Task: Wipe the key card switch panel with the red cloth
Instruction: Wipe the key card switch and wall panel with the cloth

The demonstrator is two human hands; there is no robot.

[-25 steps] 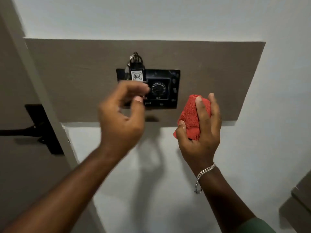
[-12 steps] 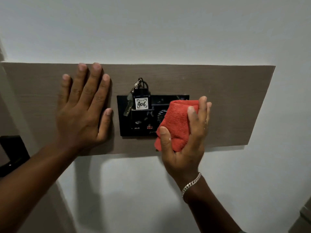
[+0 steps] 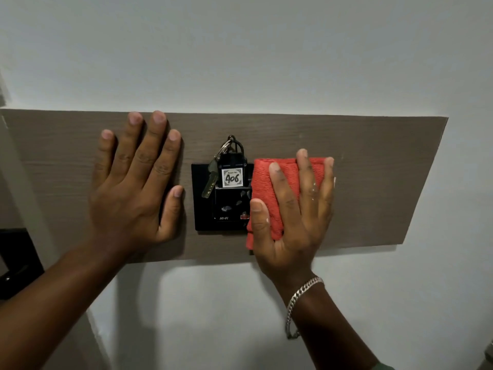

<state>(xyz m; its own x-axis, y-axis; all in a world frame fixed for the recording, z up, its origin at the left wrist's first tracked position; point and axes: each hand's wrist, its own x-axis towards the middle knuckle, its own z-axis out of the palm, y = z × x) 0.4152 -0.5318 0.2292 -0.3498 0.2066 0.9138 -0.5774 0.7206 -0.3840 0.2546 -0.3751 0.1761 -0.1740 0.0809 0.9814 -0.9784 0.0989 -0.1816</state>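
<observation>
The folded red cloth point(image 3: 269, 198) is pressed flat against the right part of the black rectangular key card switch panel point(image 3: 205, 206), centre of the frame; its long axis runs vertically, its lower corner hanging past the panel's bottom edge. It is held by the right hand point(image 3: 293, 217), fingers spread over it and thumb along its left edge; a silver chain bracelet point(image 3: 298, 297) is worn at the wrist. The left hand point(image 3: 133, 188) lies released, palm flat on the grey-brown wood-grain wall board point(image 3: 373, 182), just left of the panel. A black key fob labelled 406 point(image 3: 232, 177), with a metal key point(image 3: 209, 185), stands in the panel's top slot. White wall point(image 3: 240, 49) surrounds the board.
</observation>
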